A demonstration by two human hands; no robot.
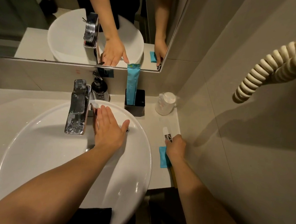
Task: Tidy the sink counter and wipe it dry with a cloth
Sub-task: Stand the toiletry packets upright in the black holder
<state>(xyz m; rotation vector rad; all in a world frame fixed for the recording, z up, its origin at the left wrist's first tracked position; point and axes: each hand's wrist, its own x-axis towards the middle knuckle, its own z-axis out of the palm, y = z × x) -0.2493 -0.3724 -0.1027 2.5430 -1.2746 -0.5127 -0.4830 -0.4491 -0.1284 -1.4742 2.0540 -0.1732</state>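
Head view shows your right hand [175, 145] at the right edge of the desk [153, 122], its fingers curled tight around the lower end of a small white tube [166, 133] with a dark label. The tube's cap end pokes out past your fingertips, pointing toward the back wall, and it lies on or just above the desk; you cannot tell which. Under your right wrist a folded blue cloth [162, 156] lies flat on the desk, partly covered by the hand and just beside the basin's rim.

Your left hand [108, 128] is over the white sink [37, 148], fingers straight and lightly spread, thumb out to the right, holding nothing. Its fingertips are just beside the spotted chrome faucet [77, 107].

Behind the sink stand a dark soap pump bottle [99, 89], a black holder [135, 102] with a tall blue packet [132, 83] upright in it, and an upturned wrapped cup [166, 103] near the right wall.
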